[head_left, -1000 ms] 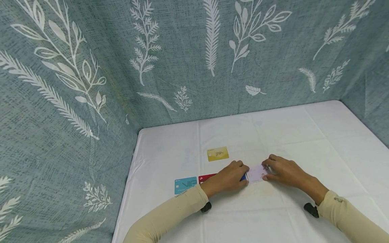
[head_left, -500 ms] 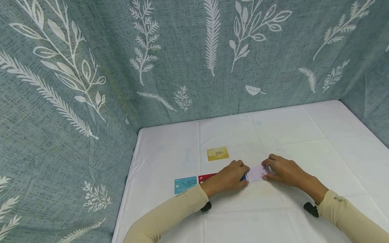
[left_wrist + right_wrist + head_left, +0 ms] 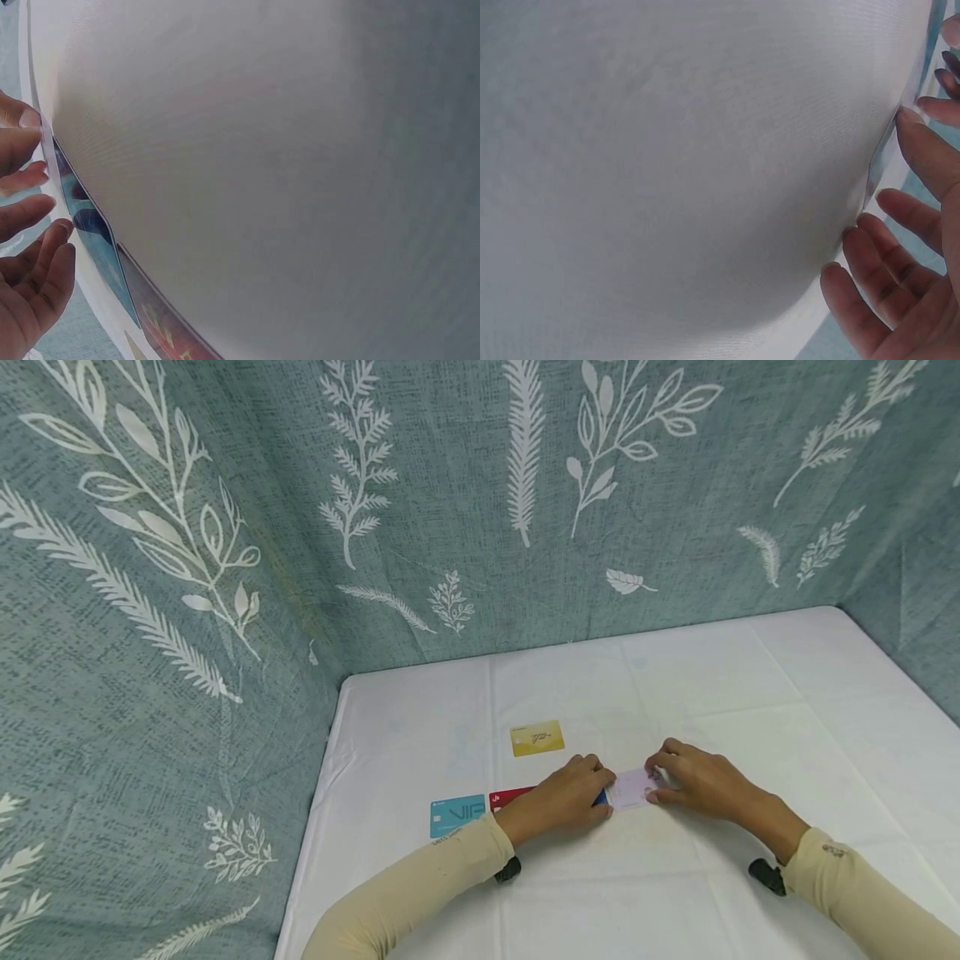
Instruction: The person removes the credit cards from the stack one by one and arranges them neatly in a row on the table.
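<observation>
In the head view, my left hand (image 3: 564, 797) arches over a blue card (image 3: 602, 797), mostly hidden beneath it. Its thumb and fingertips hold that card at the right end, right at the seam with a pale lilac card (image 3: 630, 787). My right hand (image 3: 697, 781) pinches the lilac card's right end between thumb and index finger. Leftward, a red card (image 3: 508, 797) lies partly under the left hand, beside a teal card (image 3: 456, 816) marked VIP, its corner covered by the sleeve. The left wrist view shows the left fingertips (image 3: 66, 229) at the blue card's edge.
A yellow card (image 3: 537, 738) lies apart, behind the row. The white-covered table (image 3: 712, 685) shows fold creases. Teal leaf-patterned curtain (image 3: 465, 485) hangs along its back and sides. Dark wrist devices (image 3: 767, 877) sit under the forearms.
</observation>
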`<state>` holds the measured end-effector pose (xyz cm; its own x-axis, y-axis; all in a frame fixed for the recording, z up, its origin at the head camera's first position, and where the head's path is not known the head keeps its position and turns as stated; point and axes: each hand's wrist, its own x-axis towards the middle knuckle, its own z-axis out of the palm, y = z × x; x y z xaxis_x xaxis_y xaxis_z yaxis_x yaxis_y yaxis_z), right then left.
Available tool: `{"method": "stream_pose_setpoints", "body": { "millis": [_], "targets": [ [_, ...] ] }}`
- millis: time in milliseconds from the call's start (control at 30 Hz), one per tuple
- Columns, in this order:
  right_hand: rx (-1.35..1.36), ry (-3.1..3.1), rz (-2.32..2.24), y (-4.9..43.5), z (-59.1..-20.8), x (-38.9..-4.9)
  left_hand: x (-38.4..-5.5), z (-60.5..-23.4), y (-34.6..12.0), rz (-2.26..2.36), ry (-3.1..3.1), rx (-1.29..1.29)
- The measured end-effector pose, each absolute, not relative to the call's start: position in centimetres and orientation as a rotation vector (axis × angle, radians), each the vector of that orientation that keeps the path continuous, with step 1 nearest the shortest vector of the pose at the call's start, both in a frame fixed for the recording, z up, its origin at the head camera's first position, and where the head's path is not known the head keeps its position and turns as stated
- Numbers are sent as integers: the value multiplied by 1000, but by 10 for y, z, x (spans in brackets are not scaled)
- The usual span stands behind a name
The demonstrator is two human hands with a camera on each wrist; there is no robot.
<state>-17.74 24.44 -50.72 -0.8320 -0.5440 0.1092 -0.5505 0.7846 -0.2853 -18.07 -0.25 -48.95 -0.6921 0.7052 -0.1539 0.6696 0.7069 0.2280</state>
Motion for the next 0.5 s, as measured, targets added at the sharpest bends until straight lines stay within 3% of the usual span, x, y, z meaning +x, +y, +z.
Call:
{"method": "stream_pose_setpoints", "body": {
  "millis": [500],
  "targets": [
    [908, -2952, 480, 243, -507, -176, -180, -489, -4, 221, 2683, 1116]
  ]
}}
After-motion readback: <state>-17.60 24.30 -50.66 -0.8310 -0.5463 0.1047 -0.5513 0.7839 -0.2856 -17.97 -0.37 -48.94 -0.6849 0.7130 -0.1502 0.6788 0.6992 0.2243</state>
